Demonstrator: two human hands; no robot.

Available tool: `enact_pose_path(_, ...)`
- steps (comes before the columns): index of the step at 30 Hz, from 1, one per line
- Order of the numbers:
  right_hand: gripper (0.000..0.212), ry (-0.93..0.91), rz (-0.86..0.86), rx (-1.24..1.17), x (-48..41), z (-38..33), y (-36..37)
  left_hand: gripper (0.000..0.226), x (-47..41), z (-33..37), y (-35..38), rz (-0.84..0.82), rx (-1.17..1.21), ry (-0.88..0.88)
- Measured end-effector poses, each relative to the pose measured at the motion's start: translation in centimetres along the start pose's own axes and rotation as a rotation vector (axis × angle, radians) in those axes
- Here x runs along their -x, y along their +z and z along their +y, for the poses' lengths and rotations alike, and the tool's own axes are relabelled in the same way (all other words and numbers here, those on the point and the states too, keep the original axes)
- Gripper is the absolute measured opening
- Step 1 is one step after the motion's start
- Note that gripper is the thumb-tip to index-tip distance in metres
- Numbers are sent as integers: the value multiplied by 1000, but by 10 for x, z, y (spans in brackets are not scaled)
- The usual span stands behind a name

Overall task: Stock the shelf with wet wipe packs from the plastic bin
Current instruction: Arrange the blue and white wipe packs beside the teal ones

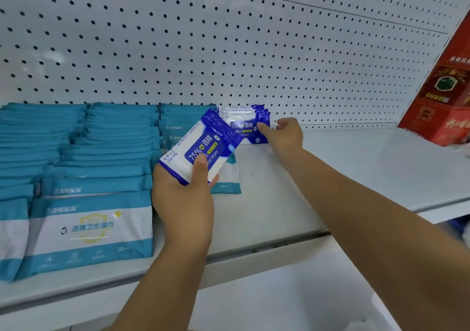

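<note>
My left hand (183,193) grasps one blue-and-white wipe pack (203,147) by its lower end, thumb across the face and fingers beneath. The pack is held tilted above the shelf (330,168), just beside the teal packs (94,178). My right hand (286,133) is at the short row of blue packs (250,124) standing against the pegboard (229,50). One fingertip touches the front pack, but I cannot tell whether the hand pinches it or only steadies it.

Assessment: the pack is light, soft and pliant, and its film is likely slick. It would sag if held by a corner. It is best taken across the middle, thumb opposing fingers, and set upright against the row.
</note>
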State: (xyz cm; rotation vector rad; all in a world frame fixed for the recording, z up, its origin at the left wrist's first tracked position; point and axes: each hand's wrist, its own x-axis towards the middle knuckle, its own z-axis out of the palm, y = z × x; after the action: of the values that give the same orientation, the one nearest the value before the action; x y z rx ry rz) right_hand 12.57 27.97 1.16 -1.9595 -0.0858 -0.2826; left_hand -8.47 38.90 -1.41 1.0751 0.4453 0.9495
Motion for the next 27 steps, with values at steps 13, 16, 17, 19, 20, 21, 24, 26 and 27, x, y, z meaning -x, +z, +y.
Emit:
enact_pose_path(13, 31, -144, -683, -21, 74, -61, -63, 36, -2, 1, 1, -152, -59, -16)
enact_pose_path(16, 28, -146, -738, -48, 79, -55, -60, 31, -1, 2, 2, -170, -71, -5)
enact_pose_path(17, 26, -137, -737, -83, 79, -50, -58, 29, -1, 2, 2, -176, -75, -1)
enact_pose_path(19, 19, -128, -712, -158, 80, -40, -55, 25, -1, 3, 2, -202, -78, 1)
enact_pose_path(20, 18, -119, -697, -191, 81, -35, -54, 21, 0, 3, 2, -219, -86, 0)
enact_pose_path(21, 19, -100, -679, -222, 81, -31, -53, 18, 0, 3, 2, -231, -100, 2)
enact_pose_path(24, 17, -43, -604, -282, 79, -16, -54, 13, 0, 3, 3, -237, -155, 6)
enact_pose_path(26, 14, 1, -532, -310, 75, -7, -58, 15, 0, 3, 4, -214, -222, 36)
enact_pose_path(27, 16, 24, -493, -325, 72, -2, -61, 18, 1, 3, 4, -195, -305, 92)
